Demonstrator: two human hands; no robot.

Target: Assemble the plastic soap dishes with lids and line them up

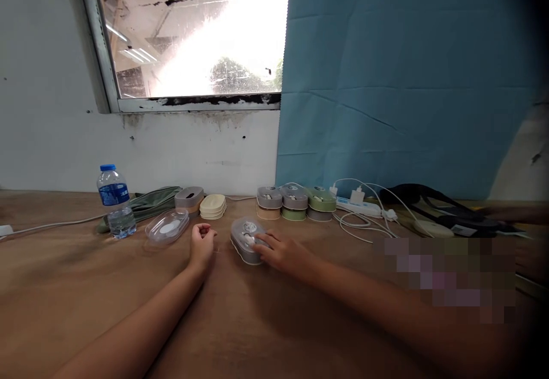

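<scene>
A small grey oval box [246,253] with a see-through lid sits on the table before me. A round mark and a pale item show through its lid. My right hand [281,253] reaches in from the right, its fingers gripping the box at its right end. Left of the box, a little apart from it, my left hand [203,246] is curled closed with its wrist bent up. Whatever its fingers hold, if anything, is hidden. Beyond it, a clear plastic lid [168,227] lies near a stack of cream oval pieces [213,206].
Stacked lidded boxes in grey [269,197] and green [321,199] line the wall, with another grey box [189,198] farther left. A water bottle [115,202] stands by a green cloth bag [150,202]. Right are a power strip [358,206], cables and a black strap [407,193].
</scene>
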